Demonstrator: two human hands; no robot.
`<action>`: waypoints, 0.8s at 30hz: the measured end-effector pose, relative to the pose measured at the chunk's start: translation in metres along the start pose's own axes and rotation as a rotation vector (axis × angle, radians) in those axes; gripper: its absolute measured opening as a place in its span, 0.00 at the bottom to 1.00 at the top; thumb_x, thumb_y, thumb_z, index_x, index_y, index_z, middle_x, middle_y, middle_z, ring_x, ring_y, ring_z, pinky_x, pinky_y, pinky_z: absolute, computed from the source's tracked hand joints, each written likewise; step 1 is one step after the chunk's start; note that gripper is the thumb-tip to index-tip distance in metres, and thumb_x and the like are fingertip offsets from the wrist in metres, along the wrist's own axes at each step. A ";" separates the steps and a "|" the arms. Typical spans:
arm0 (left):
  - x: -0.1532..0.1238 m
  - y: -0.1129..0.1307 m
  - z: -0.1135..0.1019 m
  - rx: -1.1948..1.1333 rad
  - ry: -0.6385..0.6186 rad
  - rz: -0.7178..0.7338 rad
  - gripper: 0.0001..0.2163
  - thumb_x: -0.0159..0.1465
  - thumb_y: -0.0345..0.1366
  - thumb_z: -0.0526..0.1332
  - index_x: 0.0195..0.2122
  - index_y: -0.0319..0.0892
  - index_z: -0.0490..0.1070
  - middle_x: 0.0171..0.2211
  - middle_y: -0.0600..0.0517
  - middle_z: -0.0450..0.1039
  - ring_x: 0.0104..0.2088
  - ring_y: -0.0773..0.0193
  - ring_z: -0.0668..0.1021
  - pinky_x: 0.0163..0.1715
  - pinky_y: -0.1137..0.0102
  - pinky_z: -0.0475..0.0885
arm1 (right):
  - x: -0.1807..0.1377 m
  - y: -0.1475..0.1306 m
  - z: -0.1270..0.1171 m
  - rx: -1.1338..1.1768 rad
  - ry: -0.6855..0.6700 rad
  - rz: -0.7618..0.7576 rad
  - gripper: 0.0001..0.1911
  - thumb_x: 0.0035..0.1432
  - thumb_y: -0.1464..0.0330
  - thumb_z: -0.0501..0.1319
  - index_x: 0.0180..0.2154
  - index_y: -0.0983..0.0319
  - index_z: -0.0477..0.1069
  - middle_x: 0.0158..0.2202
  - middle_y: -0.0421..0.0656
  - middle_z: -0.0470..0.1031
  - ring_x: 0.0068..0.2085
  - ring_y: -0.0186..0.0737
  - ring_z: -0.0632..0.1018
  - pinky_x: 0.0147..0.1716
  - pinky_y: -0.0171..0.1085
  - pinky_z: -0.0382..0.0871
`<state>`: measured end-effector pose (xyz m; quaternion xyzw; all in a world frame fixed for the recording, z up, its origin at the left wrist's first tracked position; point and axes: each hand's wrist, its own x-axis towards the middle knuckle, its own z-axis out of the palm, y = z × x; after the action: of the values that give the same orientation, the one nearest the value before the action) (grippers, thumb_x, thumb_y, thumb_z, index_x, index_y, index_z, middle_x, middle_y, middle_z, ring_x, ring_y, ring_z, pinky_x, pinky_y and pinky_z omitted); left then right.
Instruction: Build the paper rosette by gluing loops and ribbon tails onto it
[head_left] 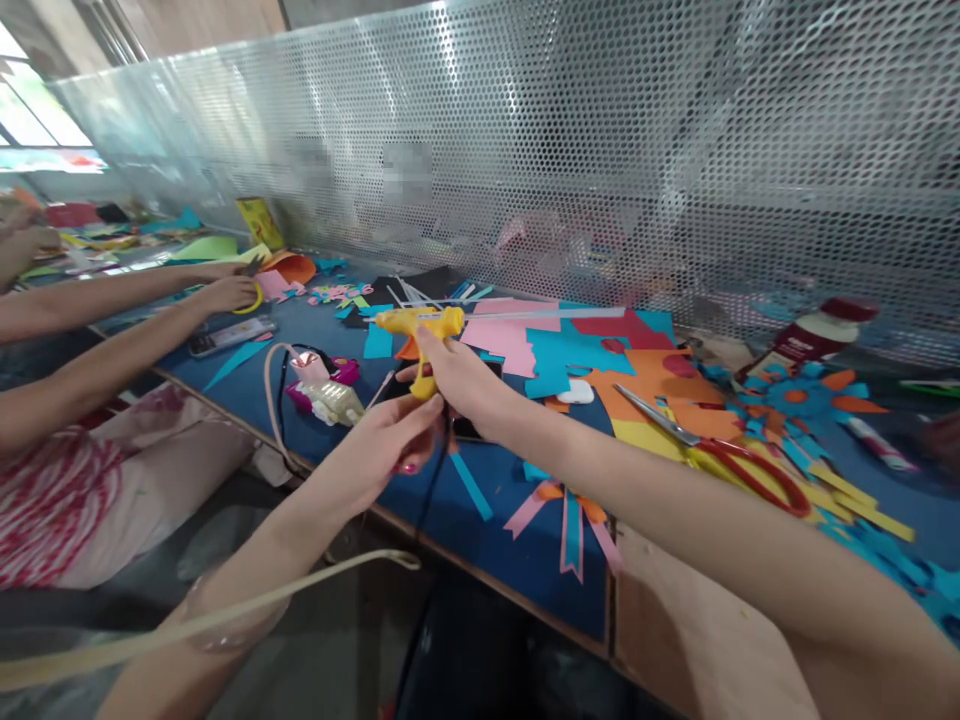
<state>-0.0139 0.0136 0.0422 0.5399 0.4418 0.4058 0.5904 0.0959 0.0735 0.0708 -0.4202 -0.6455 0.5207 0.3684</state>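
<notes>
My right hand (459, 375) is wrapped round the handle of a yellow hot glue gun (420, 320), its nozzle pointing left. A long translucent glue stick (551, 314) juts out of the gun's back end to the right. At the handle's lower end, my left hand (397, 440) is closed, thumb and fingers pinching there; part of its grip is hidden. A black cord (433, 480) hangs down from the handle. Below the hands, a blue paper strip (472, 487) lies on the blue tabletop (517, 560). Pink, blue and orange ribbon-like strips (571, 530) lie near the table's front edge.
Red-handled scissors (720, 450) rest on orange and yellow paper at right, near a blue paper flower (799, 395) and a bottle (814, 335). A perforated metal panel (562, 150) stands behind. At left, another person's hands (229, 290) hold yellow-handled scissors (255, 295) near a phone (232, 337).
</notes>
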 end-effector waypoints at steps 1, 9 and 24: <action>-0.001 0.001 -0.006 0.012 0.041 0.007 0.15 0.62 0.46 0.59 0.29 0.38 0.67 0.21 0.54 0.69 0.16 0.76 0.59 0.15 0.78 0.52 | 0.006 0.000 0.001 -0.054 -0.045 -0.043 0.26 0.66 0.51 0.41 0.40 0.65 0.66 0.35 0.48 0.75 0.26 0.35 0.73 0.25 0.36 0.68; 0.007 0.037 -0.109 -0.153 0.258 0.029 0.08 0.65 0.32 0.53 0.29 0.37 0.66 0.17 0.60 0.46 0.17 0.74 0.47 0.11 0.80 0.44 | -0.001 0.022 -0.022 -0.730 -0.397 -0.394 0.09 0.62 0.67 0.57 0.42 0.63 0.72 0.40 0.44 0.74 0.41 0.38 0.73 0.43 0.37 0.64; 0.037 0.025 -0.220 0.068 0.407 0.095 0.18 0.68 0.22 0.39 0.26 0.37 0.62 0.16 0.60 0.44 0.17 0.74 0.46 0.13 0.86 0.47 | -0.009 0.078 -0.049 -1.082 -0.453 -0.404 0.11 0.51 0.62 0.68 0.37 0.58 0.75 0.39 0.44 0.66 0.43 0.44 0.63 0.38 0.40 0.54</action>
<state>-0.2151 0.1124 0.0579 0.4865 0.5395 0.5186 0.4508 0.1561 0.0911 0.0028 -0.2960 -0.9469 0.1156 0.0485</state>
